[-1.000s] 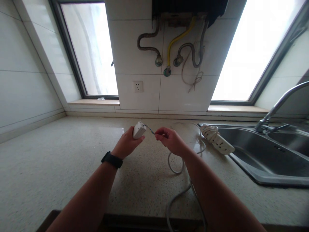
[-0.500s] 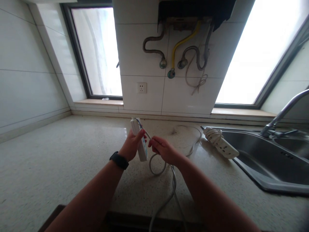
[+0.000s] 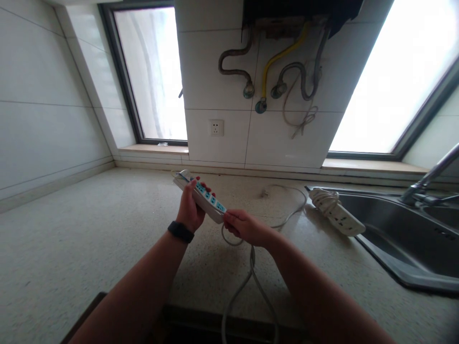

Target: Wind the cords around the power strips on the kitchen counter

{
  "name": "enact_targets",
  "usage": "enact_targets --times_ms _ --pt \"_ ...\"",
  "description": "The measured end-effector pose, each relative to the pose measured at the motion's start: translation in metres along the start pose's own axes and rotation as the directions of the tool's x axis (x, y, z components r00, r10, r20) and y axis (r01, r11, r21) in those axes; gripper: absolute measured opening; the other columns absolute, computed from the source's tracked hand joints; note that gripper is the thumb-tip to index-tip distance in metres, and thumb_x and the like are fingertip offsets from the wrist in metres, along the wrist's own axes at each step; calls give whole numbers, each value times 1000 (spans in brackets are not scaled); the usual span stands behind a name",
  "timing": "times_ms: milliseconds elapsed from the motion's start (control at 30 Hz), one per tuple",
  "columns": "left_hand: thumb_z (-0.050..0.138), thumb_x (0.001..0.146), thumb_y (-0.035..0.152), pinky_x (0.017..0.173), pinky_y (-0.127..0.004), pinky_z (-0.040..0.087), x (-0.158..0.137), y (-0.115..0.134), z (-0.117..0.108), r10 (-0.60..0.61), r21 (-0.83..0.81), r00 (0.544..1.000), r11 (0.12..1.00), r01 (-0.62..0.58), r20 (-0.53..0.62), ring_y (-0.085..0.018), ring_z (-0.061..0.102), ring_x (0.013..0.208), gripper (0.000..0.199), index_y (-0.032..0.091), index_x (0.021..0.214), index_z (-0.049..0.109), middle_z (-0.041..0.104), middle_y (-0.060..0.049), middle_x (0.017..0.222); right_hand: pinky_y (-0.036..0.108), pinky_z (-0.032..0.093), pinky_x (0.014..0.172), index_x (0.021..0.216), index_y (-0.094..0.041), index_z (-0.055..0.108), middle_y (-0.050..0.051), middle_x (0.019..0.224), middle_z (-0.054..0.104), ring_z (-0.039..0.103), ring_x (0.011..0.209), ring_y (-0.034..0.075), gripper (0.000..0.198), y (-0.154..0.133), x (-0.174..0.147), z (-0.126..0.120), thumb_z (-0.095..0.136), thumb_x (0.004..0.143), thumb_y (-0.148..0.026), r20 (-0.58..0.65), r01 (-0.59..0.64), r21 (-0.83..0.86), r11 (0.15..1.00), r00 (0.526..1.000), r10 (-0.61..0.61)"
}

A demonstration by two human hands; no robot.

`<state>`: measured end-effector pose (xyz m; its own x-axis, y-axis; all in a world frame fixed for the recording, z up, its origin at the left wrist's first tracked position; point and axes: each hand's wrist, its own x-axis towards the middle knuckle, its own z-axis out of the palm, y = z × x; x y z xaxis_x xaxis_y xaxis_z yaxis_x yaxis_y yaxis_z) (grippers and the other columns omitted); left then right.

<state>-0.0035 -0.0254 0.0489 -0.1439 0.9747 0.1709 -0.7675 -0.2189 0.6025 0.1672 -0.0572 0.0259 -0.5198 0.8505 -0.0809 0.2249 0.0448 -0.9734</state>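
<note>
My left hand [image 3: 192,205] is wrapped round a white power strip [image 3: 208,204] with blue-green sockets, held tilted above the counter. At the strip's lower right end, my right hand [image 3: 239,225] is closed in a pinch on the grey power cord [image 3: 232,242], which runs along the strip. Part of the cord is hidden by my fingers. Below my right hand the cord loops, twists on itself and hangs over the counter's front edge. Another length trails right, towards a plug [image 3: 264,193] lying near the wall.
A second white power strip [image 3: 342,220], its cord wound round one end, rests on the rim of the steel sink [image 3: 380,239] at right. A faucet [image 3: 423,179] stands behind the sink. A wall outlet [image 3: 216,127] is above the speckled counter [image 3: 118,229], under pipes and a yellow hose [image 3: 267,71].
The power strip has turned from nearly upright to a slant, its sockets now facing up. My right hand has gone from the strip's upper part to its lower end with the cord.
</note>
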Motion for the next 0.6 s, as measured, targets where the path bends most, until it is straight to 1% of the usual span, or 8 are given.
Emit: enact_targets --times_ms 100,200,267,367,433,500,533,600 --pt "72 77 42 81 -38 54 0 3 0 -11 2 1000 1000 11 11 -13 59 75 39 21 107 59 57 1 88 11 28 52 82 -13 52 -3 68 45 37 57 -2 49 2 1 -4 42 89 -61 -36 36 -61 998 999 -38" --pt "69 79 43 75 -34 54 -2 5 0 -102 30 990 995 100 96 -13 58 74 39 20 108 58 57 1 87 12 28 57 79 -12 54 -2 70 49 38 61 -1 51 -2 -2 -11 42 89 -61 -116 68 -206 976 989 -94" --pt "66 81 44 70 -32 54 -5 7 0 -168 60 966 985 160 197 -13 58 72 39 21 111 56 56 1 84 14 26 57 78 -12 57 -2 68 50 39 60 0 53 -8 -6 -17 41 89 -62 -168 59 -331 942 978 -120" --pt "61 83 48 63 -31 53 -8 11 -1 -264 150 901 963 225 345 -14 57 67 43 22 117 55 56 1 79 15 23 57 78 -12 60 -3 64 50 37 58 0 56 -16 -13 -27 42 87 -65 -217 22 -444 896 967 -132" --pt "60 83 50 62 -33 54 -9 13 -3 -320 204 872 944 259 370 -15 59 68 43 22 115 56 60 -1 82 16 22 56 76 -12 60 -3 62 49 34 55 -1 60 -19 -15 -34 43 86 -68 -228 -1 -460 888 966 -118" --pt "63 82 49 64 -35 57 -9 14 -6 -347 242 865 931 272 362 -17 61 73 44 20 114 59 63 -4 91 16 22 55 75 -12 60 -4 60 47 32 54 -1 63 -19 -17 -40 42 84 -72 -243 -21 -473 881 964 -107" --pt "64 81 49 64 -36 58 -9 15 -7 -365 270 857 922 278 364 -17 62 73 47 19 117 60 63 -5 93 16 21 55 75 -12 60 -4 60 47 32 54 -1 65 -19 -17 -44 42 83 -73 -257 -31 -484 875 960 -108" --pt "65 80 49 63 -36 58 -10 15 -8 -401 339 834 899 278 378 -18 64 69 58 18 128 59 63 -5 91 16 20 55 75 -12 60 -5 59 43 31 54 -1 66 -18 -19 -49 43 81 -75 -289 -49 -509 860 950 -117"
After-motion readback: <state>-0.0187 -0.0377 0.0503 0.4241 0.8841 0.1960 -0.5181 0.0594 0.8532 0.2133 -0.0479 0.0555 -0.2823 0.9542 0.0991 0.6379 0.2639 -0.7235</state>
